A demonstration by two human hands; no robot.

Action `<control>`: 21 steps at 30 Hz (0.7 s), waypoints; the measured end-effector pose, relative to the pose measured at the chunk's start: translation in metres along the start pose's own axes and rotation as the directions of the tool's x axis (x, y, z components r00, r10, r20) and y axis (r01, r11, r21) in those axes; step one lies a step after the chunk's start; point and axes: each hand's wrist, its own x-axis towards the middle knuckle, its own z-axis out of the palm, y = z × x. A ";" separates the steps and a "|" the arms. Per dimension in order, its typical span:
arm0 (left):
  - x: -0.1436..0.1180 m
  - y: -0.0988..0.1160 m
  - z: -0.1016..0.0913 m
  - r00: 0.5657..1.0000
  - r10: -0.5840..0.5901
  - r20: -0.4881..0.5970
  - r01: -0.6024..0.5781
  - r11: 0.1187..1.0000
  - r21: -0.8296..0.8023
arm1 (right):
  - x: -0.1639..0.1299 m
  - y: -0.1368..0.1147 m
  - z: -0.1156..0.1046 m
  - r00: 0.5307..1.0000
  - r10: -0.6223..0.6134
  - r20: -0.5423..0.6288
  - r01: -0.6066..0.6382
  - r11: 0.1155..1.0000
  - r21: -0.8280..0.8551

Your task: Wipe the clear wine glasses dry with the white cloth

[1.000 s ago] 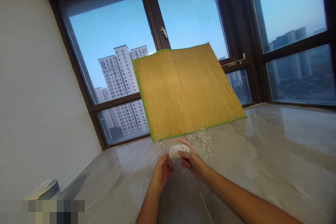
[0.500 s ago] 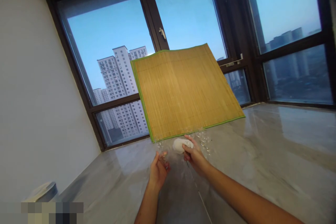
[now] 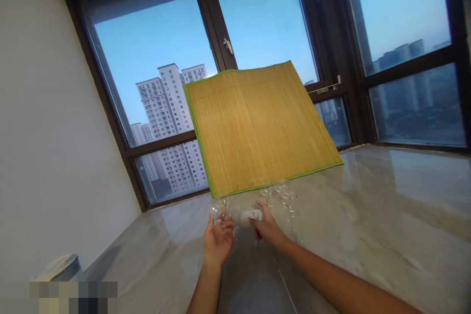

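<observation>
Your right hand (image 3: 267, 228) dropped the cloth (image 3: 251, 215) lower since before, still bunched in its grip; left hand (image 3: 218, 235) pinches a glass (image 3: 223, 206). Wiping looks midway, far glasses (image 3: 281, 191) left.

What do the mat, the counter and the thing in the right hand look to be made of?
The mat looks like woven bamboo slats, matte, with a green fabric edge. The counter looks like polished marble or similar stone: grey veins, glossy window reflections. The right hand grips a white cloth, soft and crumpled; its fibre cannot be told.
</observation>
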 end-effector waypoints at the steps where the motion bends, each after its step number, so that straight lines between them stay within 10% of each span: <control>1: -0.001 0.000 0.000 1.000 0.001 0.011 -0.001 1.000 -0.022 | -0.001 0.001 0.000 1.000 0.008 0.019 -0.008 1.000 -0.009; 13: 0.004 0.003 -0.001 0.983 0.149 -0.104 -0.129 0.976 0.177 | -0.008 0.001 0.002 0.963 0.156 0.219 -0.121 0.979 -0.165; 18: 0.015 0.002 -0.006 0.809 0.542 -0.227 -0.340 0.746 0.572 | -0.015 -0.017 -0.007 0.875 0.046 0.482 0.084 0.966 -0.246; 21: 0.018 0.001 -0.011 0.749 0.645 -0.153 -0.367 0.596 0.714 | -0.013 -0.026 -0.012 0.896 -0.088 0.436 0.246 0.914 -0.322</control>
